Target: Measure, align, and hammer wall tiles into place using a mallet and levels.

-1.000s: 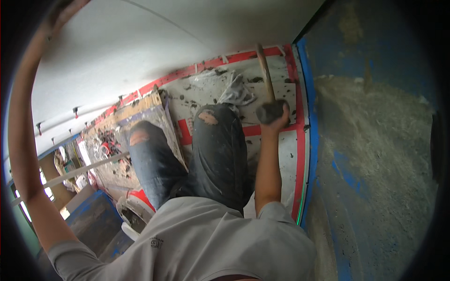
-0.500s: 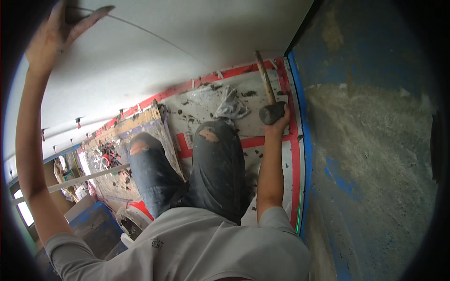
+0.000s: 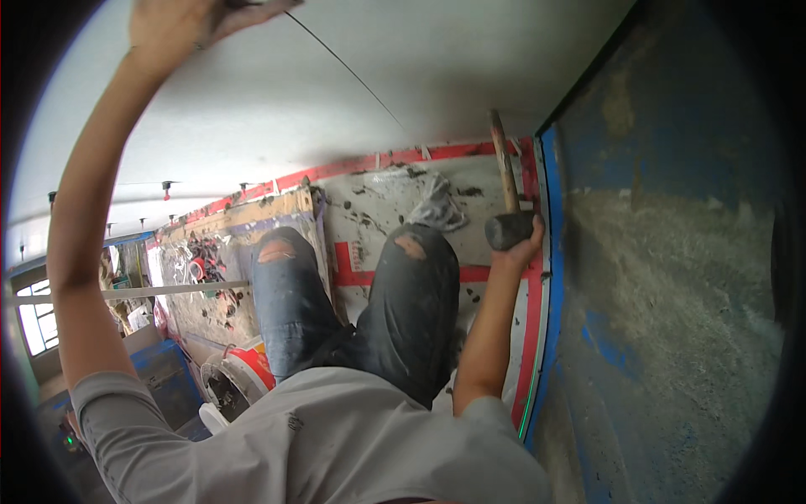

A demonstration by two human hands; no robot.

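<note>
While right hand [image 3: 525,248] holds one mallet [image 3: 505,231] (black-headed), left hand [image 3: 175,32] raised; one bucket [image 3: 252,366]

A round white bucket with a red band [image 3: 243,368] stands near left, holding dark, lumpy material [image 3: 223,391]. Left, a long, straight pale bar [image 3: 180,291] crosses before a bright barred window [image 3: 35,323]. A crumpled grey-white sheet [image 3: 437,208] lies far; a rough grey wall with blue patches [image 3: 663,336] rises right.

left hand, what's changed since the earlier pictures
The left hand has moved right along the thin dark line on the white surface; nothing was visibly taken up or released. The right hand still grips the mallet by its head; the rag hasn't moved.
</note>
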